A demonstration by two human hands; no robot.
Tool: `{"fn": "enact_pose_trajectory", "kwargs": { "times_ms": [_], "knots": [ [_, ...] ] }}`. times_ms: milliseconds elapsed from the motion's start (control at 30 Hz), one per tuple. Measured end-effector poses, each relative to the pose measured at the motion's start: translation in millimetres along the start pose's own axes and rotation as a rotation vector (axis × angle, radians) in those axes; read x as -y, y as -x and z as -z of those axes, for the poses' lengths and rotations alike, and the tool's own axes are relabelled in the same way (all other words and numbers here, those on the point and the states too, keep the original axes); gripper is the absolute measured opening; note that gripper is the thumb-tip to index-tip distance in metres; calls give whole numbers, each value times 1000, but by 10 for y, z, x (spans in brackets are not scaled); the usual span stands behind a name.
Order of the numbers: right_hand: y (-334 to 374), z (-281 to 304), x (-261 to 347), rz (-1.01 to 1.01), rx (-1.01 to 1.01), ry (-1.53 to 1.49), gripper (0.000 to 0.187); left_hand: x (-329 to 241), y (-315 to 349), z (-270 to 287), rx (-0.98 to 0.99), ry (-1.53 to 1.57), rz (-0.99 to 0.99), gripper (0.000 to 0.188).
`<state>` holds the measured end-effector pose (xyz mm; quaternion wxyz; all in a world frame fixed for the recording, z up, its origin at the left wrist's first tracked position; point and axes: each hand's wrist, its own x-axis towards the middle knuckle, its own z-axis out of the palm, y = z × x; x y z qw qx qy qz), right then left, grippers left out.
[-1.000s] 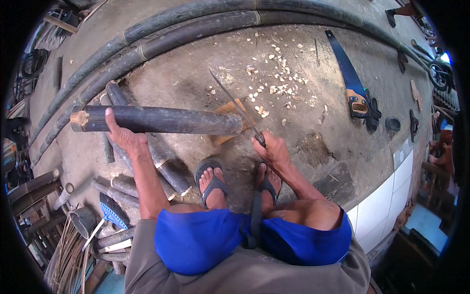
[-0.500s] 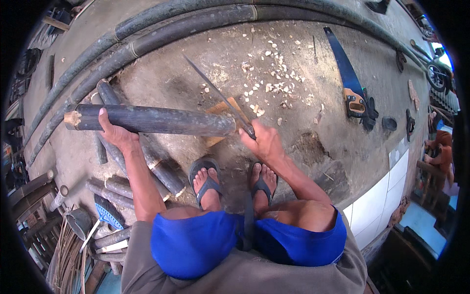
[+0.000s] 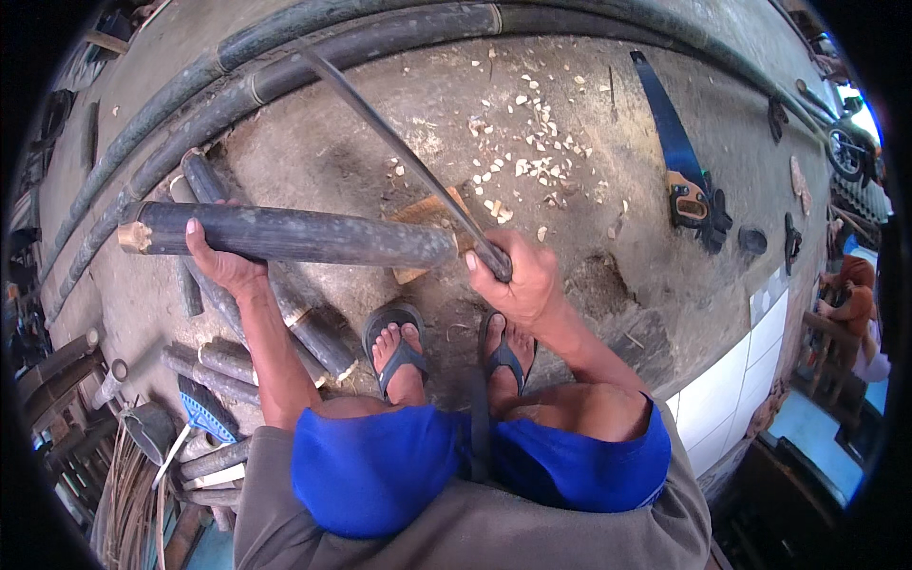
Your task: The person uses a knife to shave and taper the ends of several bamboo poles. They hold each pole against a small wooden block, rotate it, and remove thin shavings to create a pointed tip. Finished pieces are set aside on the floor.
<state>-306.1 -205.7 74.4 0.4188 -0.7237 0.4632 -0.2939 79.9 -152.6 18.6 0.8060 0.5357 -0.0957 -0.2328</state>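
A dark bamboo piece (image 3: 323, 233) lies nearly level across the view, its left end pale and trimmed. My left hand (image 3: 228, 264) grips it from beneath near that end, the thumb over the near side. In my right hand (image 3: 518, 280) is the handle of a long-bladed knife (image 3: 385, 135), its blade slanting up and to the left above the bamboo's right end. Under that end a small wooden block (image 3: 427, 228) rests on the floor, partly hidden by the bamboo and the blade.
Pale chips (image 3: 532, 142) are scattered ahead on the concrete. A handsaw (image 3: 670, 142) lies to the right beside dark sandals (image 3: 717, 223). Long bamboo poles (image 3: 380, 47) curve along the far side. Cut bamboo lengths (image 3: 318, 342) and a blue broom (image 3: 207, 410) lie left. Another person (image 3: 850, 290) sits far right.
My right hand has turned the knife, so the blade has risen and now looks larger and closer. The bamboo has shifted very slightly left in my left hand.
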Motion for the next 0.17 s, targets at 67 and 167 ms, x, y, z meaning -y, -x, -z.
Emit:
{"fn": "enact_pose_trajectory", "kwargs": {
  "times_ms": [67, 167],
  "knots": [
    [209, -222, -659, -237, 281, 362, 43, 27, 24, -112, 14, -28, 4, 61],
    [358, -437, -1419, -367, 429, 427, 44, 43, 45, -61, 21, 21, 12, 62]
  ]
}}
